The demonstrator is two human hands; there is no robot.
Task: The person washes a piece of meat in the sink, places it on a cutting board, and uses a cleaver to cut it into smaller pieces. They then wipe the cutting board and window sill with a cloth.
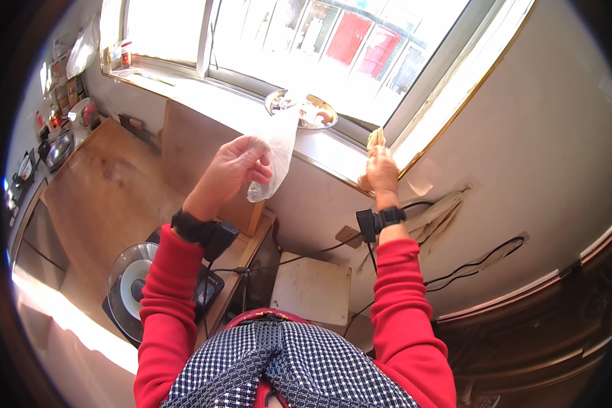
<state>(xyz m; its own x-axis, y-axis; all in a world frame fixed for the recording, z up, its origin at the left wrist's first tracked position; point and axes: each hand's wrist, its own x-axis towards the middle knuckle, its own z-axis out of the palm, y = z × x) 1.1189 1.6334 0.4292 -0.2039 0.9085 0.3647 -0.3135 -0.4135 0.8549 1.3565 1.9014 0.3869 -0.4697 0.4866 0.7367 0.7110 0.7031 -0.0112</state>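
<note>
My left hand [240,162] pinches a thin clear plastic bag [279,160] between thumb and fingers in front of the windowsill. The bag hangs down and partly covers a bowl [313,129] that holds pale pieces of what may be food. Further right, my right hand [381,172] grips a crumpled tan cloth [376,138] at the right end of the white sill [331,153], by the window frame's lower corner. Bright sunlight washes out much of the sill and the bowl's contents.
A wooden board [204,153] leans against the wall under the sill. Left of me, a glass-lidded pot [115,285] stands on the wooden tabletop [102,188]. Black cables [306,257] run across below my hands. A white box [311,288] stands low ahead; cloths [441,214] hang at right.
</note>
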